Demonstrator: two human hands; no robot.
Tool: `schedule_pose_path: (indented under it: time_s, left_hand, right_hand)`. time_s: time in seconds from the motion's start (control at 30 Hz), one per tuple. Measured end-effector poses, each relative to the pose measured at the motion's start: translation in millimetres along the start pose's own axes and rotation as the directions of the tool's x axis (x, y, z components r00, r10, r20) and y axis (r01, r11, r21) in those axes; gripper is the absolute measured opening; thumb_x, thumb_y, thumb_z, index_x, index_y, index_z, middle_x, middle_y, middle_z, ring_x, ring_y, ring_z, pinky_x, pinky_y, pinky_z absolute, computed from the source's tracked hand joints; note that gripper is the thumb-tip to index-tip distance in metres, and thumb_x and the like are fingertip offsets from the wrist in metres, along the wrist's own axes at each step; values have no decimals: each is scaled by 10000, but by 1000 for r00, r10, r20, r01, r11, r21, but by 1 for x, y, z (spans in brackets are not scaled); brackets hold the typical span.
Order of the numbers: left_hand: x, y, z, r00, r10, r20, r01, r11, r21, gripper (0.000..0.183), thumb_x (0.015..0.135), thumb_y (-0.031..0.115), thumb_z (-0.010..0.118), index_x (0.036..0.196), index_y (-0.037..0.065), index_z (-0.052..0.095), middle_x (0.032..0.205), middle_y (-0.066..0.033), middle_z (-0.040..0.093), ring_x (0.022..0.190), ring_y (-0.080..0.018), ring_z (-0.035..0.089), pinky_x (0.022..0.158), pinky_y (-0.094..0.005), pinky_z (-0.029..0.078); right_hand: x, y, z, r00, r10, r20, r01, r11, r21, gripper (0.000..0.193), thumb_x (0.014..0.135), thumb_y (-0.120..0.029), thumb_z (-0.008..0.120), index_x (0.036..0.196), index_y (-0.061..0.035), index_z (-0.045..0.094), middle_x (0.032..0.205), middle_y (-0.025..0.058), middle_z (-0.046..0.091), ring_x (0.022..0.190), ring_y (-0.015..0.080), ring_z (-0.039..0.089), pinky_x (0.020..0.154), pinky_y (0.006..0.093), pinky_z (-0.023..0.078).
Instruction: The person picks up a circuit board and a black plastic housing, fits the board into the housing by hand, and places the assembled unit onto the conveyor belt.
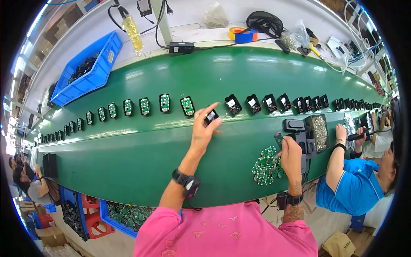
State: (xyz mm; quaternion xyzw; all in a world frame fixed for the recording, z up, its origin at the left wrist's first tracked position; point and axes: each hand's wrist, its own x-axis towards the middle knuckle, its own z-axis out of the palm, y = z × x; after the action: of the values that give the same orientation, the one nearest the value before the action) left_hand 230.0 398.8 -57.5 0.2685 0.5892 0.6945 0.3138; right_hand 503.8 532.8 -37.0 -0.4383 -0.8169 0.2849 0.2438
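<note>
Pile of small green circuit boards (266, 167) with white and silver components sits loose near the front edge of the long green work surface (115, 171), some overlapping. Right hand (291, 150) is just beyond it, thumb and fingertips clamped on one narrow, dark green circuit board (278, 138), which pokes out past the fingers. Beside that hand: grey-and-black plastic device (302, 143), then dark open box of small metallic parts (317, 130).

Farther out, left hand (204, 129) has thumb and fingers closed around the sides of a small black plastic housing with a whitish patch (211, 116); can't tell if it's lifted. It's in line with the row. Left of it, black housings with green boards face-up (165, 103); right of it, open black housings with white squares and red wires (253, 103). Past the row, at left, blue plastic crate (92, 77) holding dark parts.
</note>
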Motion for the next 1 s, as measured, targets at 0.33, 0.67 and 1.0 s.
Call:
schedule_pose_path:
  time_s: [0.33, 0.67, 1.0]
  left_hand:
    - [-63, 12, 19, 920, -243, 308, 254, 967, 6, 386, 1049, 297, 462, 1194, 11, 675, 1083, -56, 507, 838, -148, 527, 604, -257, 424]
    - [-56, 10, 26, 811, -218, 543, 75, 959, 274, 318, 1011, 242, 486, 950, 9, 694, 899, -75, 556, 847, -211, 515, 776, -354, 439]
    - [-54, 10, 24, 813, -281, 511, 197, 957, 213, 225, 945, 188, 642, 1069, 1, 642, 976, -28, 545, 873, -116, 516, 760, -285, 437]
  right_hand:
    - [-16, -69, 49, 994, 0, 109, -81, 664, 744, 299, 927, -10, 642, 1202, 96, 590, 864, 74, 689, 709, 139, 669, 608, 234, 524]
    - [-17, -82, 42, 923, -386, 10, 349, 846, 403, 142, 826, 46, 694, 961, 8, 711, 896, 100, 704, 755, 174, 684, 615, 274, 530]
    - [-21, -71, 29, 885, -457, 90, 410, 856, 315, 237, 783, 75, 712, 985, -45, 747, 1011, 95, 688, 879, 242, 653, 730, 322, 545]
